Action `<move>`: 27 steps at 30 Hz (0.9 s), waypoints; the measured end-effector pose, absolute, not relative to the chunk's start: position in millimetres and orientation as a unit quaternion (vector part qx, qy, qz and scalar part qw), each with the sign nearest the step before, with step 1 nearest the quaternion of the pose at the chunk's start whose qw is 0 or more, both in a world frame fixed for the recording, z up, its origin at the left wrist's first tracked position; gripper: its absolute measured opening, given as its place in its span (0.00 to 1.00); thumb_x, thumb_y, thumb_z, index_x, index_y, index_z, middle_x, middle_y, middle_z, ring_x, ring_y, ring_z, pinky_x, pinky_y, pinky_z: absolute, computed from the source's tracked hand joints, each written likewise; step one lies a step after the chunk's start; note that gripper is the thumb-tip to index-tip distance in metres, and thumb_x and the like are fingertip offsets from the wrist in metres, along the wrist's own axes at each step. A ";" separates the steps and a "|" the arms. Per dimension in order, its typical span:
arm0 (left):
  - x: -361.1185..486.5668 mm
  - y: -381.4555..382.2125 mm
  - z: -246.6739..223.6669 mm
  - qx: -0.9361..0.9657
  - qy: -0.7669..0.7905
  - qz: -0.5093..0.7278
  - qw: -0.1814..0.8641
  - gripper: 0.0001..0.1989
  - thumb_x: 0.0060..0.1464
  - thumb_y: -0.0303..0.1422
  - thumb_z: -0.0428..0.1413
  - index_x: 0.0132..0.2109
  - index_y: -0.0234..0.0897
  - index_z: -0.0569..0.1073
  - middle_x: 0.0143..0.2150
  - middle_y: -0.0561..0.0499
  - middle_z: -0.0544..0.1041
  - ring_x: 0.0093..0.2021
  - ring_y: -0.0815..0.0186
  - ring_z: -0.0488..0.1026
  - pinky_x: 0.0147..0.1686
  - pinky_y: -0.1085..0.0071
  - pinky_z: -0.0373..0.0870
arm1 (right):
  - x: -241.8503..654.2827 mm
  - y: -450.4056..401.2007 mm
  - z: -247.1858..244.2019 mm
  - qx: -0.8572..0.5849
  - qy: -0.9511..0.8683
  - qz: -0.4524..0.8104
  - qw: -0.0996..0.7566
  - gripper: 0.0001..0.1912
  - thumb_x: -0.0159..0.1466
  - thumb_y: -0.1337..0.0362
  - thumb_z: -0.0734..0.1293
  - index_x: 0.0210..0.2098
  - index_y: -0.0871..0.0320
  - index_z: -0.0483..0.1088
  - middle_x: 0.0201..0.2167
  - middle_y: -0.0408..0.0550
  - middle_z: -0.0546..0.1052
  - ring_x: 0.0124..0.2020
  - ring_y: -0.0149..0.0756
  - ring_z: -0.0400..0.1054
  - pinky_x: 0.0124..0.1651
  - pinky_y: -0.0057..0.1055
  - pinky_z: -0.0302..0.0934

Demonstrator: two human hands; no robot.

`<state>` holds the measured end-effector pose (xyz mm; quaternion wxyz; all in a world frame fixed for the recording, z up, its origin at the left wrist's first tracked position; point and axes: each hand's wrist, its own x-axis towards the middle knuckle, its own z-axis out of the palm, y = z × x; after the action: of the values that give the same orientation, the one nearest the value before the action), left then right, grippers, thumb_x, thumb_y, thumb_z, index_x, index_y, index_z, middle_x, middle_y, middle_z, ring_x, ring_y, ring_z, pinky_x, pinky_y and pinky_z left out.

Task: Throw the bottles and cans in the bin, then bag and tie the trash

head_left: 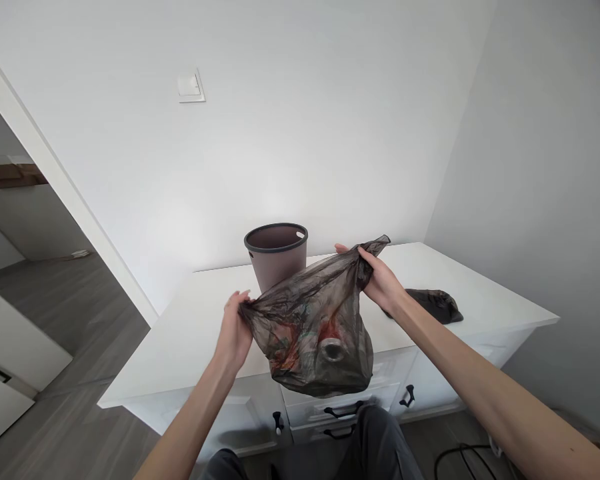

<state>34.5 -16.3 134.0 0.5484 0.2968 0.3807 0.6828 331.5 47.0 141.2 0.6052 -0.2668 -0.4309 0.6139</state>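
A white wall (320, 133) rose behind the grip, and a white cabinet (180, 353) spread beneath and beyond it. A thin, dark see-through bag (310, 377) hung from the grip at two places, its upper edge pulled taut between them and its filled bottom sagging below, in front of the cabinet. A dull purplish bin (281, 268) with a dark rim stood beyond the bag, between the two holds, its lower part hidden; whether the bag touched it could not be told. A crumpled black bundle (436, 305) lay on the cabinet top, just right of the right-hand hold, partly behind the wrist.

The left hand (234, 330) was closed on one gathered corner of the bag. The right hand (380, 281), set higher, had the opposite edge pinched between thumb and fingers, with a tip of plastic poking out past it. High above the left hold was a light switch (190, 87). Inside the bag, low between the holds, a can (333, 351) showed its round metal end.
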 end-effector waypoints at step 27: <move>54.1 17.2 133.8 0.217 0.235 0.660 0.680 0.15 0.63 0.32 0.52 0.26 0.41 0.66 0.24 0.51 0.71 0.38 0.60 0.79 0.51 0.59 0.77 | 282.7 32.6 136.2 -0.294 -0.455 0.643 0.541 0.28 0.58 0.42 0.75 0.48 0.55 0.80 0.39 0.51 0.84 0.47 0.49 0.77 0.48 0.39 0.72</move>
<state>54.1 17.2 133.8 0.6797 0.2169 0.2349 0.6601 282.7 32.6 136.2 0.5409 -0.2940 -0.4550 0.6434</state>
